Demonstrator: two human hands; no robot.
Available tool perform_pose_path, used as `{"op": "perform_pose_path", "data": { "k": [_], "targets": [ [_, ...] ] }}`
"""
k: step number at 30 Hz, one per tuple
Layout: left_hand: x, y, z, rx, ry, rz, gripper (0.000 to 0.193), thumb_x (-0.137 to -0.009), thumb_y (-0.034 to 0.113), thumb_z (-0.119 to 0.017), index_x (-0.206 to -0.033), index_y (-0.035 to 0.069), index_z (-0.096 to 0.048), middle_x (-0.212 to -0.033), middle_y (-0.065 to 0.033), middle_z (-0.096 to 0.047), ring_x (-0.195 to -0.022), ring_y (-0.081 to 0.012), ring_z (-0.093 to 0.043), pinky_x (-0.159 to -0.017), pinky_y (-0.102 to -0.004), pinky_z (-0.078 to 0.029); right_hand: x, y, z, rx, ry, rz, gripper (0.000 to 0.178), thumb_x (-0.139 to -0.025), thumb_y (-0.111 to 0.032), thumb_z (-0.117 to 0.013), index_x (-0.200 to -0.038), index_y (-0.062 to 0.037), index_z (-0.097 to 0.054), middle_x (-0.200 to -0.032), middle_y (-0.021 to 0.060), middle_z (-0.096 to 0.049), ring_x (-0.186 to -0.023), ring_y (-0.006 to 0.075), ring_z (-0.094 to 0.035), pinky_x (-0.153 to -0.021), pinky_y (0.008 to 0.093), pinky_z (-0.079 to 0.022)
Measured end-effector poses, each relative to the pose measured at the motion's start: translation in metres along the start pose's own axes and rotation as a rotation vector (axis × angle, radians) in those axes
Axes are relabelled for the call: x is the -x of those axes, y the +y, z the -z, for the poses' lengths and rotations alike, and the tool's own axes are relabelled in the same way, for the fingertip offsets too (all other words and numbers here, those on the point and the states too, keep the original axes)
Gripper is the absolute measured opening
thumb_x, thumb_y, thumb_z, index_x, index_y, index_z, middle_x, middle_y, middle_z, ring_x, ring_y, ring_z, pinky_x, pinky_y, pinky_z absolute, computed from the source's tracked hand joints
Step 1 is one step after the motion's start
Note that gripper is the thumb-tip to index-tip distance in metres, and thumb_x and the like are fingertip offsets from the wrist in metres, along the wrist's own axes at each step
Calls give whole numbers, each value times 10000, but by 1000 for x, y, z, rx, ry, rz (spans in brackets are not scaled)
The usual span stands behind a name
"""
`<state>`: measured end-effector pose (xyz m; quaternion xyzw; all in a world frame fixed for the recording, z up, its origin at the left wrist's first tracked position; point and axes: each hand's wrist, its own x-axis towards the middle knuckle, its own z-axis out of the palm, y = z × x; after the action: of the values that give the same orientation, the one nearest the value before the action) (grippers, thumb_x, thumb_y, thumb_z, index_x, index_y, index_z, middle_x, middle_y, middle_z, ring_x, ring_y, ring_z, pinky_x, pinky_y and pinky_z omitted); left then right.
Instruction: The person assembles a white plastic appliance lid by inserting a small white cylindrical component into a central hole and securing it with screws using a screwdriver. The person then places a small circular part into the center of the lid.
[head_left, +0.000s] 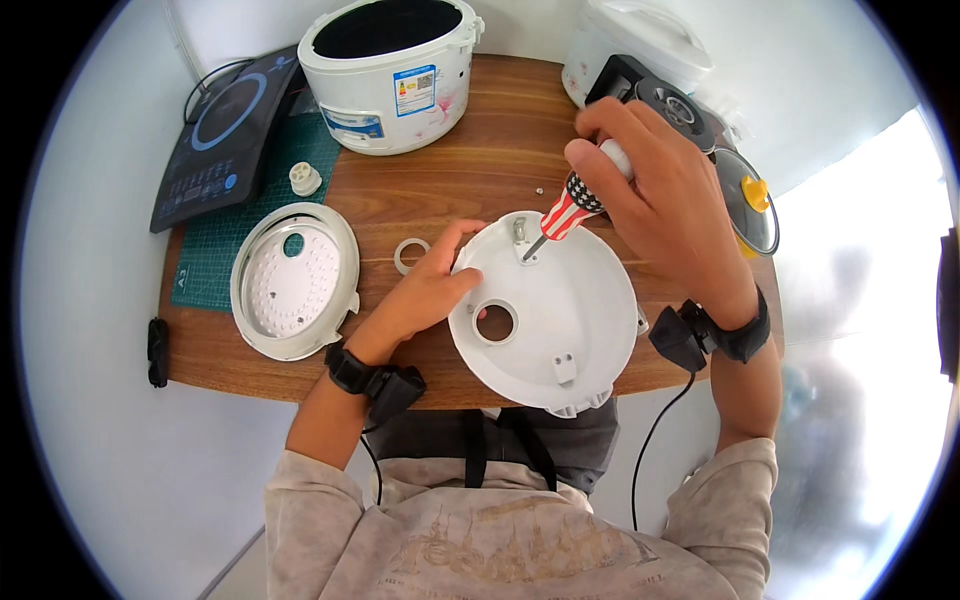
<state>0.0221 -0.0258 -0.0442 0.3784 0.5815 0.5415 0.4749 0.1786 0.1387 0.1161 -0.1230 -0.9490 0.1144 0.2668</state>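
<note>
My right hand [665, 185] is closed round the handle of a screwdriver [572, 208] patterned in red and white stripes with stars. Its tip meets a small fitting near the far edge of a white rice cooker lid shell [560, 310], beside a metal clip [520, 231]. My left hand [430, 290] grips the shell's left rim, thumb on the inner face and the other fingers partly hidden. A round hole goes through the shell near that hand. Just left of the hand lies a white ring [410, 256]. A tiny metal piece [539, 190] rests beyond the shell.
On the left, a perforated inner lid [296, 283] and a white cap [305, 179] lie by a green cutting mat [212, 262] and a black induction cooker [228, 135]. A rice cooker body [395, 85] stands behind. At right are another white appliance [650, 45] and a glass lid [742, 200].
</note>
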Motion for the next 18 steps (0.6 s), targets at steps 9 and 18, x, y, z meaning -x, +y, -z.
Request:
{"op": "perform_pose_path", "data": {
  "k": [9, 18],
  "targets": [
    [0, -2, 0, -5, 5, -4, 612, -846, -30, -497, -1437, 84, -384, -1316, -107, -546, -1201, -188, -529, -1015, -312, -437, 7, 3, 8, -376, -174, 92, 251, -864, -84, -698, -1103, -67, -622, -990, 70, -635, -752, 214, -631, -674, 316, -518],
    [1, 4, -1, 66, -12, 31, 631, -819, -55, -459, -1432, 77, -392, -1316, -110, -548, -1183, -177, -546, -984, -306, -462, 9, 15, 37, -325, -330, -59, 347, -816, -74, -708, -1157, -41, -650, -811, 107, -706, -664, 176, -675, -650, 269, -544]
  ]
}}
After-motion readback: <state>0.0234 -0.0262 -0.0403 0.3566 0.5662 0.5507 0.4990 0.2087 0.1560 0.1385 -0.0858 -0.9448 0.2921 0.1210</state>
